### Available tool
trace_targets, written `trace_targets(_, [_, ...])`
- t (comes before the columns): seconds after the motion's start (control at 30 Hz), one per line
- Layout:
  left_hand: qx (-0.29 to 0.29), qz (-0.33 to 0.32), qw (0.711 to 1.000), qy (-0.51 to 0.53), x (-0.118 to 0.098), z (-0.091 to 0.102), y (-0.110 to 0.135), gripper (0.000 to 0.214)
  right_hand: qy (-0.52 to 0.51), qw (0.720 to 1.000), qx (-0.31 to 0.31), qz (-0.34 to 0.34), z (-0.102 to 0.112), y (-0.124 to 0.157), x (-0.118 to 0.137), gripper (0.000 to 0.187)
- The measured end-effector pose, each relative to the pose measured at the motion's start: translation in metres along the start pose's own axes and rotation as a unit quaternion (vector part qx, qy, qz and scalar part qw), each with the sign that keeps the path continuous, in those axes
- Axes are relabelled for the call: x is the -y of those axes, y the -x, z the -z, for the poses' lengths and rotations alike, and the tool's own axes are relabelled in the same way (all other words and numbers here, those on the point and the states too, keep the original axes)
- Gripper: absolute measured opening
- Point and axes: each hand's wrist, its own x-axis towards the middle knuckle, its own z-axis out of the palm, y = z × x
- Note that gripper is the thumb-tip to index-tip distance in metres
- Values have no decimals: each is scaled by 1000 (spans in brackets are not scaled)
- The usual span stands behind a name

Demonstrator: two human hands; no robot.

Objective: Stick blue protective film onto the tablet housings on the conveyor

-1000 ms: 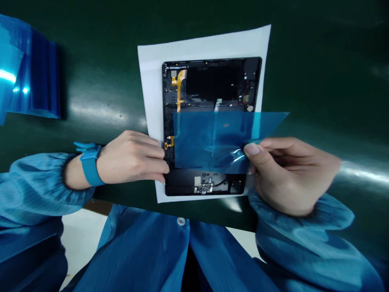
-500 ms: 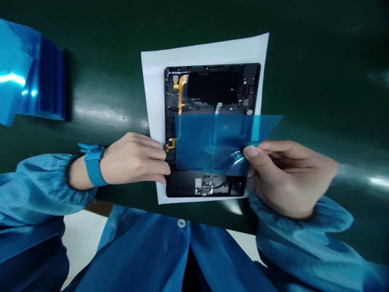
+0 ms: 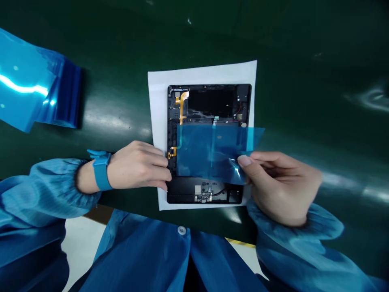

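Note:
An opened tablet housing (image 3: 206,106), black with an orange ribbon cable (image 3: 181,109) and a small circuit board (image 3: 203,196), lies on a white sheet (image 3: 202,74). My left hand (image 3: 141,166) is closed at the housing's left edge, its fingertips curled against the rim. Between thumb and fingers, my right hand (image 3: 279,180) pinches a translucent blue plastic film (image 3: 197,152) near its right side. The film covers the middle of the housing, and its upper right corner sticks out past the rim. Whether the film touches the parts beneath, I cannot tell.
A stack of blue films (image 3: 65,97) stands at the far left on the dark green table (image 3: 304,81). On my left wrist is a blue strap (image 3: 101,172). The table's near edge runs just in front of my body.
The camera view has shifted, so the housing, sheet and stack appear lower and slightly smaller. Both hands keep their holds, and the film stays over the middle of the housing.

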Motion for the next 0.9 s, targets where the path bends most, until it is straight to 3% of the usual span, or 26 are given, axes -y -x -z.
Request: trace_targets(0.9, [9,16,1000,10,-2,-1,2,33,14,999,24,-15,0,-1,3,12])
